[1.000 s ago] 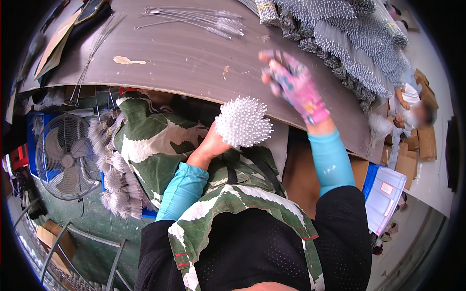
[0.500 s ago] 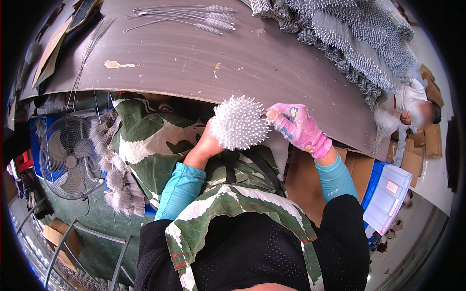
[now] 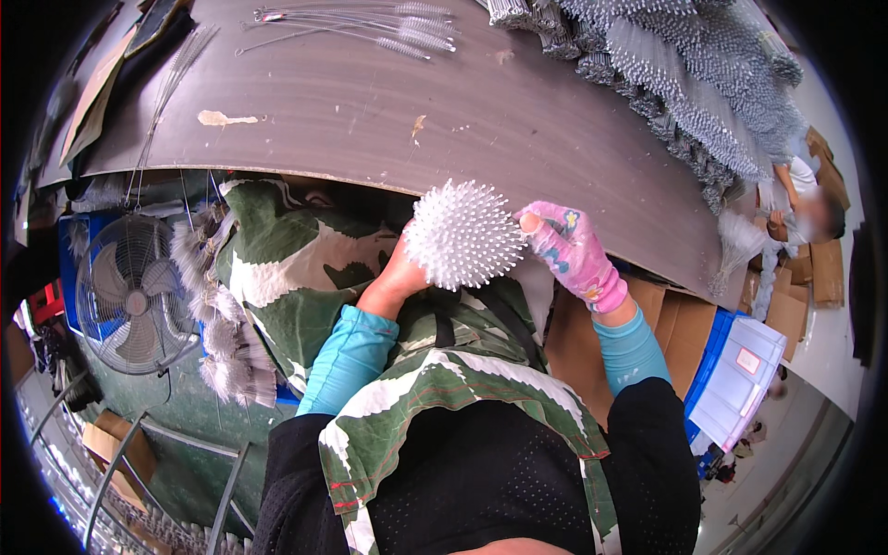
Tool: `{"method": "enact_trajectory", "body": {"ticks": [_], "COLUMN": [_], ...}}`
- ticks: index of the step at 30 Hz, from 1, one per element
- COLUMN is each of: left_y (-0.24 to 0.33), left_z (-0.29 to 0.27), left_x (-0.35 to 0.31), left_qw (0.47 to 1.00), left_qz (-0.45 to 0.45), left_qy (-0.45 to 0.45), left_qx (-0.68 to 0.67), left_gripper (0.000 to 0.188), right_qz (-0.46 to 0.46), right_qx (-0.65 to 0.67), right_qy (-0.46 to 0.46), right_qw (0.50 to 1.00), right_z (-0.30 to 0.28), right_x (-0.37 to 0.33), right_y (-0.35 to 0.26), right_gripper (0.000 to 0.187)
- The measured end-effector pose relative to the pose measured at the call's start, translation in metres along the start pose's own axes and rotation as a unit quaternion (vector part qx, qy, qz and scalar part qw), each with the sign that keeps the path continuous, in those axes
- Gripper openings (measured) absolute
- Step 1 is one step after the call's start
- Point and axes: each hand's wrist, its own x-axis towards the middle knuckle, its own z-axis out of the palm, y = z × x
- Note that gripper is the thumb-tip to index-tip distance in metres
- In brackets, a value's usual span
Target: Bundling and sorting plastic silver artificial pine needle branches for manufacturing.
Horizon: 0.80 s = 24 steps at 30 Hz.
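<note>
- Head view: the bare left hand (image 3: 401, 276) is curled round a bundle of twisted-wire tube brushes (image 3: 465, 235), whose white-tipped heads fan out above and to the right of its fingers.
- The right hand (image 3: 577, 257), in a pink flowered glove with bare fingertips, is half curled, thumb and forefinger close together at the bundle's right edge; I cannot tell whether they pinch a brush.
- Beyond both hands, on the brown table (image 3: 324, 111), lie several loose tube brushes (image 3: 427, 26); ahead and to the right of the right hand is a large pile of brush bundles (image 3: 680, 88).
- Below the right hand is a cardboard box (image 3: 610, 338).
- If the left grip slackens, brushes could slip out beneath it, probably because the bundle is thick.
- A sideways tug from the right fingertips could snag neighbouring bristles and bend a wire.
</note>
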Motion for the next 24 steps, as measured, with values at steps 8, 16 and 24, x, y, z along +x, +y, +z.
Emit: {"method": "enact_trajectory", "body": {"ticks": [8,16,24], "left_y": [0.028,0.041,0.033], "left_z": [-0.006,-0.015,-0.009], "left_x": [-0.001,-0.004,0.001], "left_qw": [0.934,0.972,0.910], "left_qz": [-0.124,-0.119,-0.140], "left_qy": [0.084,0.113,0.051], "left_qx": [-0.325,-0.165,-0.387], "left_gripper": [0.044,0.042,0.041], "right_qz": [0.037,-0.145,0.012], "right_qx": [0.200,0.532,0.144], "right_qy": [0.054,-0.026,0.098], "right_qw": [0.978,0.834,0.985], "right_z": [0.008,-0.050,-0.015], "right_x": [-0.005,-0.008,0.000], "right_y": [0.009,-0.031,-0.003], "right_gripper": [0.039,0.061,0.014]}}
